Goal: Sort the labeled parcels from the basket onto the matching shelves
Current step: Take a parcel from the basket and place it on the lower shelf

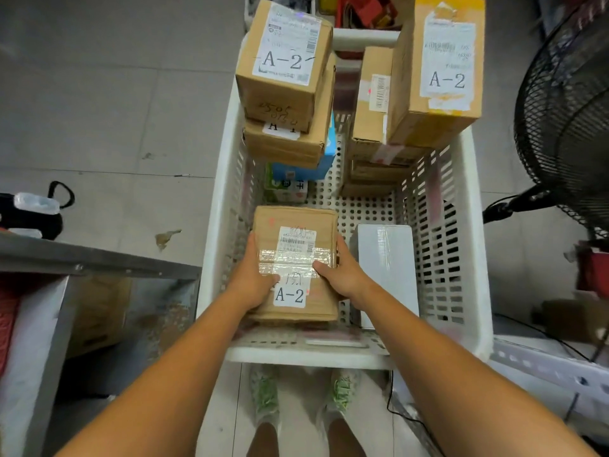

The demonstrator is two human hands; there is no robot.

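On the tiled floor stands a white basket [441,225], its far end stacked with cardboard boxes [283,61]. Inside, near the front, is a brown parcel [296,222] labeled A-2. The left hand [253,275] and right hand [342,272] grip its sides, thumbs on top.

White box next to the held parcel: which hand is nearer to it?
Right. The right hand holds the A-2 parcel by its right edge, just beside the white box; the left hand holds its left edge, the parcel lying between.
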